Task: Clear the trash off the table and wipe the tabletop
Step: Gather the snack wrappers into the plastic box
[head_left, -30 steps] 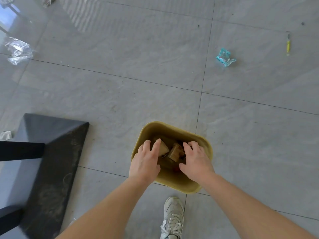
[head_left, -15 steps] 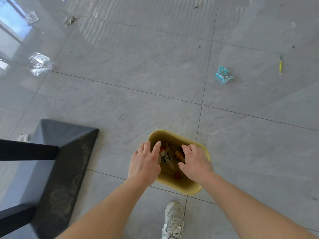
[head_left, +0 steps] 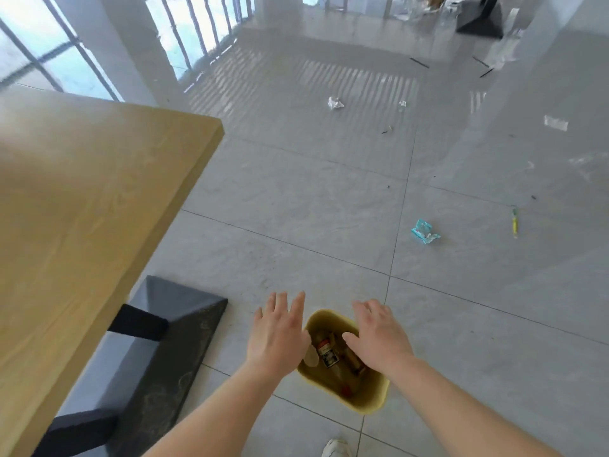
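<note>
1. Both hands have been lifted out of the small yellow plastic bin (head_left: pixel 369 399) since a moment ago, and more of the room is now seen.
2. A white lace-up shoe (head_left: pixel 336 449) is seen at the bottom edge, just in front of the bin.
3. The left hand (head_left: pixel 280 334) is held flat above the bin's left side, with its fingers spread and nothing held.
4. The right hand (head_left: pixel 379 338) is held flat above the bin's right side, also spread wide and empty.
5. Trash is seen inside the bin, between the two hands: small brown boxes and wrappers (head_left: pixel 329 352).
6. A dark grey sloped table base (head_left: pixel 158 351) is seen on the floor, left of the bin.
7. The light wooden tabletop (head_left: pixel 82 206) is seen above it, on the left.
8. Farther out on the grey tiled floor (head_left: pixel 296 199), a crumpled blue wrapper (head_left: pixel 425 231) and a thin yellow stick (head_left: pixel 514 222) are seen.
9. Farthest away, a white paper ball (head_left: pixel 335 102) is seen lying near the tall windows (head_left: pixel 197 24).
</note>
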The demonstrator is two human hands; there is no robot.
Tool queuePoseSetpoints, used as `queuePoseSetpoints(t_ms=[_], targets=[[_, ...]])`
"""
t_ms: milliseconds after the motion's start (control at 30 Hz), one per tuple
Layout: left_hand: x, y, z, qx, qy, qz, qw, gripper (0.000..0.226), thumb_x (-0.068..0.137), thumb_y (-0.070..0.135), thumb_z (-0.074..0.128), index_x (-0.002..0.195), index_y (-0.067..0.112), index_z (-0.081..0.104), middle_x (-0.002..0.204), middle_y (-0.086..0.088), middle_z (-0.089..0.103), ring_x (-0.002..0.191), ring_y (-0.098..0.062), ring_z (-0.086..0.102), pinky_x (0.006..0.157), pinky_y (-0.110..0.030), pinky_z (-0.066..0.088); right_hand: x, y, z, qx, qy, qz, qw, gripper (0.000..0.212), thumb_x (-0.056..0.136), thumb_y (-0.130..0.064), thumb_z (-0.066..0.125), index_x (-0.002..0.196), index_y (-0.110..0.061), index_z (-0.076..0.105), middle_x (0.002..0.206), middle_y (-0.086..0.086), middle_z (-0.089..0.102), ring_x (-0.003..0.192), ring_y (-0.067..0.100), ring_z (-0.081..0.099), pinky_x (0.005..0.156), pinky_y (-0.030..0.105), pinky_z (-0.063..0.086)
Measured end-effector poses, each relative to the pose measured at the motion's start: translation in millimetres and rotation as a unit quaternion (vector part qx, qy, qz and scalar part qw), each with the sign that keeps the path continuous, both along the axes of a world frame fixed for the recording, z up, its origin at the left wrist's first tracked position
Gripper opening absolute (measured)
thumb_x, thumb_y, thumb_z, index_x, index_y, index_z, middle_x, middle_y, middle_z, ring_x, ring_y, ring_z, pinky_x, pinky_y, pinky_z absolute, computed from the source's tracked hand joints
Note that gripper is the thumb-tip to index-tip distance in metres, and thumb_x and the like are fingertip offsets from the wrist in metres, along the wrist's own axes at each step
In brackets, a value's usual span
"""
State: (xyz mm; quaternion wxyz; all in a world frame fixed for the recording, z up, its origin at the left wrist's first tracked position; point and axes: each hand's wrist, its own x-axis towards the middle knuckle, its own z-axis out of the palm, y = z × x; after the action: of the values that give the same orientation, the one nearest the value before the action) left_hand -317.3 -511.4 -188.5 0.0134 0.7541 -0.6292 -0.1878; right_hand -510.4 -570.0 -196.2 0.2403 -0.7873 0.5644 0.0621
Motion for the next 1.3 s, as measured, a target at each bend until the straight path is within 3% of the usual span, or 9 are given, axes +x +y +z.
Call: queuePoseSetpoints(t_ms=[267,367,633,800,1067,1300], targets=[[28,22,121,-0.080,-0.042,0.044,0.995,0.067,0.095,0.051,0.044,0.148,0.031,0.010,0.153,-0.007,0.029,0.141,-0.033,0.024,0.116,-0.051,0.027,43,-3,121,-0.045,-0.032,0.022,0.998,0.052,0.088,-0.041,0.056,0.132,-0.020,0.040,0.126,0.004,0.047,0.114,0.023,0.042,0.092,0.032,0.042],[38,31,155,-0.100,-0.064,0.074,0.990,0.067,0.094,0.051,0.045,0.148,0.030,0.012,0.151,-0.009,0.031,0.139,-0.032,0.028,0.113,-0.051,0.030,66,-5,159,-0.063,-0.049,0.036,0.996,0.064,0.089,-0.043,0.058,0.142,-0.017,0.035,0.133,0.006,0.045,0.121,0.026,0.042,0.097,0.034,0.041],[80,58,233,-0.137,-0.106,0.160,0.972,0.068,0.091,0.045,0.041,0.149,0.025,0.013,0.150,-0.009,0.030,0.143,-0.031,0.017,0.112,-0.049,0.026,133,-7,250,-0.107,-0.088,0.122,0.983,0.071,0.088,-0.045,0.062,0.146,-0.015,0.034,0.136,0.009,0.046,0.125,0.029,0.043,0.103,0.035,0.038],[113,83,267,-0.160,-0.130,0.217,0.954,0.072,0.087,0.048,0.044,0.150,0.024,0.019,0.147,-0.007,0.033,0.141,-0.029,0.022,0.108,-0.044,0.030,180,6,295,-0.131,-0.116,0.179,0.968,0.063,0.087,-0.044,0.062,0.138,-0.013,0.042,0.134,0.009,0.048,0.123,0.030,0.044,0.101,0.036,0.040],[182,135,311,-0.215,-0.145,0.300,0.918,0.073,0.087,0.047,0.050,0.149,0.025,0.020,0.145,-0.006,0.038,0.137,-0.027,0.029,0.106,-0.044,0.033,267,33,348,-0.167,-0.168,0.271,0.933,0.070,0.091,-0.045,0.062,0.148,-0.015,0.035,0.140,0.008,0.046,0.133,0.026,0.040,0.109,0.034,0.036],[264,177,319,-0.217,-0.143,0.364,0.894,0.068,0.090,0.048,0.046,0.149,0.026,0.021,0.149,-0.008,0.034,0.143,-0.030,0.020,0.111,-0.048,0.027,358,58,363,-0.174,-0.157,0.323,0.917,0.069,0.093,-0.046,0.059,0.149,-0.016,0.033,0.143,0.009,0.044,0.134,0.028,0.039,0.111,0.037,0.033]])
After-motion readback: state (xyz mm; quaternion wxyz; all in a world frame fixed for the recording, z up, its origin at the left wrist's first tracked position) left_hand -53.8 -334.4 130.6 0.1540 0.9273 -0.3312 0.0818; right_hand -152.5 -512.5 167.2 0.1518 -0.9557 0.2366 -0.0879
